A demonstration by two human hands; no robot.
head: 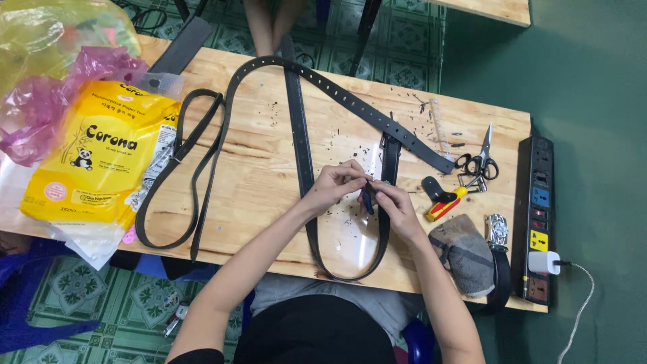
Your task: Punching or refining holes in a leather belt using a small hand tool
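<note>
Matt black leather belt under my fingers, pale smooth wood bench, glossy yellow plastic pack, metal scissors.

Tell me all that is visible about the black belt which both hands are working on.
The black belt is a long, narrow strap that looks like leather. It lies flat on the wooden table, bent into a U whose curve reaches the table's near edge. One stretch carries a row of punched holes. The left hand and right hand pinch it together at one spot. Dark scraps lie scattered around it.
</note>
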